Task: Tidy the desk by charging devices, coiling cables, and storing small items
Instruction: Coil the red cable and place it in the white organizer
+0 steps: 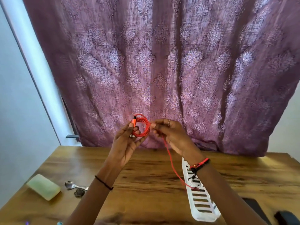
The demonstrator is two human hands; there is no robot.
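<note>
At frame centre the left hand (126, 143) grips the red coil (146, 129), and the right hand (172, 135) just beside it pinches the tail (172, 165), which trails down to lower right

- Left hand (128, 140) raised, palm towards the face, thumb and fingers holding the cable (147, 129).
- Right hand (172, 135) level beside it, fingertips pinching the cable.
- Both forearms reach forward.
</note>
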